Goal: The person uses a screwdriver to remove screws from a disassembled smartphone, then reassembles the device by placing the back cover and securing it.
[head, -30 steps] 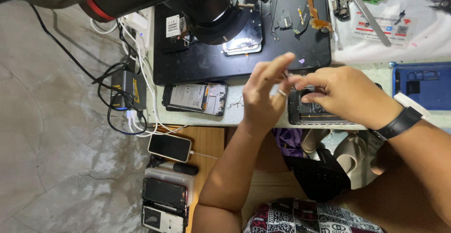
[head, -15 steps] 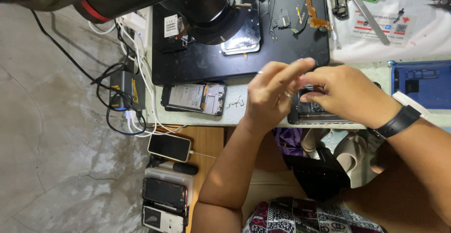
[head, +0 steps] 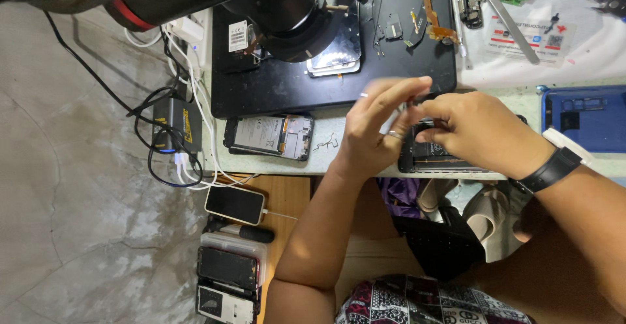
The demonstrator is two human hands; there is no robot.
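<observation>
step: both hands work over an opened dark phone body with exposed internals [head: 435, 157], lying at the table's [head: 339, 161] near edge
left hand [head: 375, 131]: fingers stretched out and blurred, fingertips drawn together above the phone – whether the grip pinches a small part, cannot tell
right hand [head: 479, 135]: curled down onto the phone, black wristband [head: 551, 169] on the wrist – grip hidden under the knuckles, cannot tell
how to do well: judged – keep the right hand pressing the phone flat so it cannot slide off the edge; move the left fingertips slowly, straight down
nearby: second opened phone with white battery [head: 268, 137] to the left; black rubber work mat [head: 326, 82] behind, strewn with small parts
</observation>
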